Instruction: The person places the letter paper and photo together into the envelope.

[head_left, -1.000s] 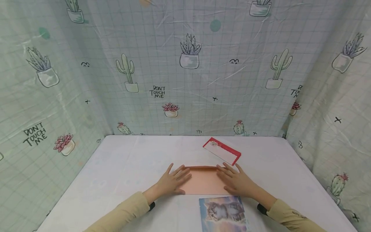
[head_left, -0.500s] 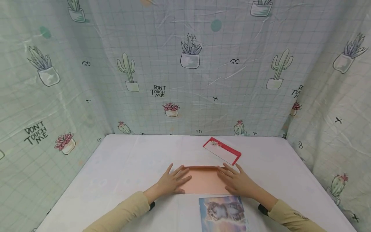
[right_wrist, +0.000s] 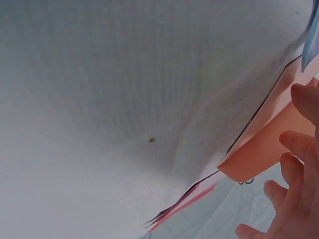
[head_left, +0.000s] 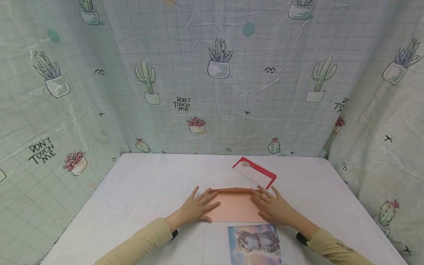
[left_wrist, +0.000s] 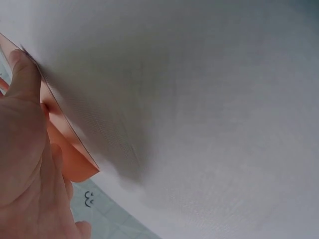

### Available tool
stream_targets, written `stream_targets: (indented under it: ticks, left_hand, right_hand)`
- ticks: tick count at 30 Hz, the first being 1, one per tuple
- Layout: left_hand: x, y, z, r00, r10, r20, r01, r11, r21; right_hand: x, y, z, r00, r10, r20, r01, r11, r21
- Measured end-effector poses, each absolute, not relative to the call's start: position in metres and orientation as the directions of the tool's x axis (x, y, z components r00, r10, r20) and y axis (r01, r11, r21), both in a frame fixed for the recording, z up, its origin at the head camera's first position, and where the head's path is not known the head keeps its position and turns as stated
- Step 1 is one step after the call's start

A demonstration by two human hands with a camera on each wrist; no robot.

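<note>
Looks like a curtained-off work booth; home, lab or office, can't tell. Wrinkled grid-print sheeting (head_left: 228, 97) hangs beyond the left grip (head_left: 198, 207) and right grip (head_left: 274, 207) and also walls off both sides, left of the left grip and right of the right one. Print: potted cacti (head_left: 145, 82), succulents (head_left: 197, 124), "DON'T TOUCH ME" lettering (head_left: 182, 104). White tabletop (head_left: 142, 187) under both grips, its far edge right by the sheeting.

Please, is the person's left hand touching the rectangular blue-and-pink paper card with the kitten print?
Apart. The head view shows a strip of white tabletop between the left hand and the kitten card.
</note>
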State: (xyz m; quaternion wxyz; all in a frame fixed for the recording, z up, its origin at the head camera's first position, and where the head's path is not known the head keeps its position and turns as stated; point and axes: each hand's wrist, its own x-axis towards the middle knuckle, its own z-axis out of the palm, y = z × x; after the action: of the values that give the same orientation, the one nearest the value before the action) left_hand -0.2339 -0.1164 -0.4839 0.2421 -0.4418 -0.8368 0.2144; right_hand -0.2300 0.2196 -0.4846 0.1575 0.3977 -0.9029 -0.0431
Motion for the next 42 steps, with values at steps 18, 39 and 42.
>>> stream_targets:
  ticks: [18,39,42]
  left_hand:
    - [-0.231,-0.115,-0.481,-0.557,0.817,0.148,0.645,0.538,-0.542]
    - [-0.240,-0.116,-0.478,-0.629,0.775,-0.056,0.755,0.592,-0.283]
    - [-0.241,-0.116,-0.477,-0.642,0.763,-0.072,0.750,0.607,-0.263]
  right_hand:
    - [-0.234,0.216,-0.480,-0.712,-0.686,0.152,-0.673,0.728,0.133]
    - [-0.243,0.213,-0.479,-0.696,-0.691,0.197,-0.676,0.723,0.143]
    - [-0.245,0.212,-0.479,-0.708,-0.682,0.185,-0.670,0.731,0.130]
